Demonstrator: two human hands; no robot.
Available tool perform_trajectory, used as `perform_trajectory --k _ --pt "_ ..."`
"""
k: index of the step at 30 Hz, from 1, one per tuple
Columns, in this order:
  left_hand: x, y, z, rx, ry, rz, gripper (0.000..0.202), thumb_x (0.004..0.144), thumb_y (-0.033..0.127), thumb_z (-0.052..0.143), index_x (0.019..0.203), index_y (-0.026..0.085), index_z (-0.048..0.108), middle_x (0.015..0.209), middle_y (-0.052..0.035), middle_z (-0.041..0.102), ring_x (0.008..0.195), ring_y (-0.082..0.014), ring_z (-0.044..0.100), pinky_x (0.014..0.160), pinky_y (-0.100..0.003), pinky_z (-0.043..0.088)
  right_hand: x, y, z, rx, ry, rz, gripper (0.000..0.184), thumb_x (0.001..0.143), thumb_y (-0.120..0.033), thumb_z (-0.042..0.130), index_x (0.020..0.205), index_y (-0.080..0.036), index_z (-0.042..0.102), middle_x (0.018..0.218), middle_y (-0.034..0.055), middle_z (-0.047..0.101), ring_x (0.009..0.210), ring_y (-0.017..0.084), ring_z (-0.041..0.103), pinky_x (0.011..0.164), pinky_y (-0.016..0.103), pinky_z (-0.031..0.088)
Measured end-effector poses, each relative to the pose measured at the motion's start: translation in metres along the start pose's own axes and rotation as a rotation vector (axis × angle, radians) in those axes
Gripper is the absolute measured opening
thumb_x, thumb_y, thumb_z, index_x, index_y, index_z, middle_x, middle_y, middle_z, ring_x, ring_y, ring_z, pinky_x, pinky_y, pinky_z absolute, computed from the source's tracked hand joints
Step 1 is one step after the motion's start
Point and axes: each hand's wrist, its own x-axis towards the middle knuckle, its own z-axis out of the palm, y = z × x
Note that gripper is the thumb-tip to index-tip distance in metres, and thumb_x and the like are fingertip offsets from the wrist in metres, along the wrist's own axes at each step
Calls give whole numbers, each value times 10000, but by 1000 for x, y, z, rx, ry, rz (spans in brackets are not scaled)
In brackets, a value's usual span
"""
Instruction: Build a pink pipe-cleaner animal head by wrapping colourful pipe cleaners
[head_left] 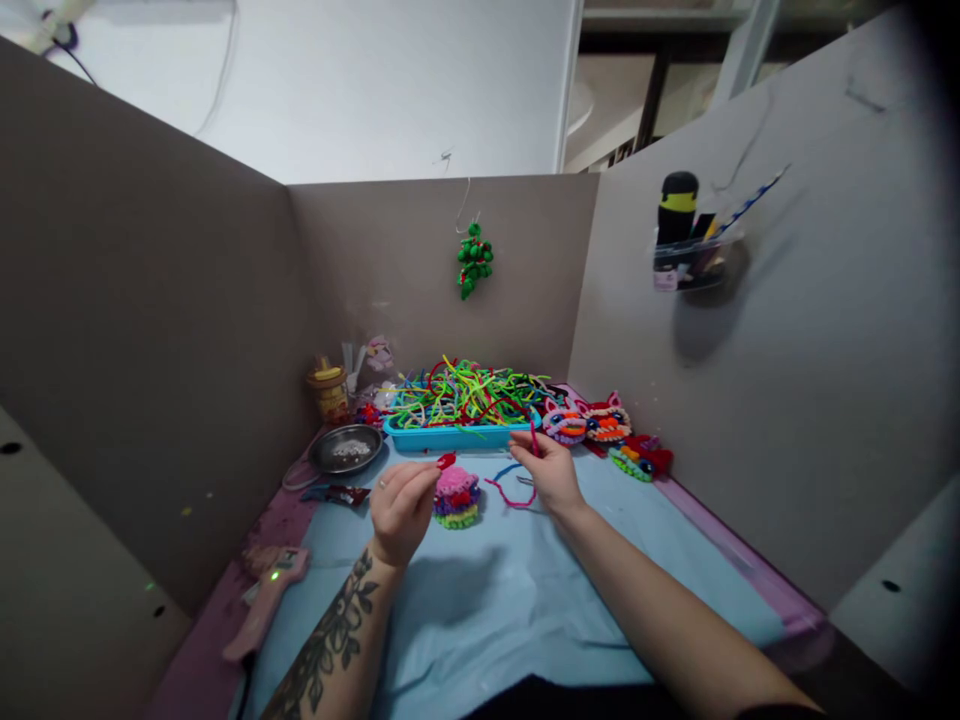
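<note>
My left hand (401, 510) is closed in a pinch on a small red pipe-cleaner piece (446, 461), held above a layered pink, purple and green pipe-cleaner craft (457, 497) that rests on the light blue cloth (495, 600). My right hand (550, 470) is closed on a red pipe cleaner (534, 438) whose strand loops down onto the cloth (510, 495). Both hands hover just in front of a blue tray (450, 436) piled with green, yellow and red pipe cleaners.
A metal bowl (346, 449) and a small jar (328, 390) stand at the back left. Finished colourful pipe-cleaner faces (592, 422) lie at the back right. A pink glue gun (266, 598) lies at the left edge. Brown partition walls enclose the desk; a green bead ornament (474, 260) hangs on the back wall.
</note>
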Motion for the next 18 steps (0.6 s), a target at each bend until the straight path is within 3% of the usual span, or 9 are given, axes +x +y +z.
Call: perform_trajectory --k 5,10,14,18 --pt "2 1 0 5 18 -27 235 758 64 624 948 201 613 838 -48 692 792 -149 649 729 -291 522 -5 -10 -2 -50 -5 -47 187 647 -313 721 696 -163 620 601 -23 571 555 109 496 540 226 409" --pt "3 0 1 -6 23 -59 223 759 62 617 939 195 622 833 -52 689 784 -155 646 724 -299 519 -3 -5 -1 97 -62 49 310 703 -433 665 646 -193 479 446 -95 355 381 59 281 363 188 207" --pt "3 -1 1 -18 28 -69 234 760 55 612 946 196 622 835 -52 687 788 -154 642 728 -303 518 1 4 0 216 -72 93 377 705 -539 619 659 -196 468 433 -79 426 350 61 303 346 188 208" --pt "4 0 1 -22 31 -77 229 768 60 605 948 201 620 832 -46 688 782 -149 643 730 -300 518 3 8 -1 176 -50 118 378 731 -549 582 682 -177 538 388 -72 421 337 69 309 348 195 219"
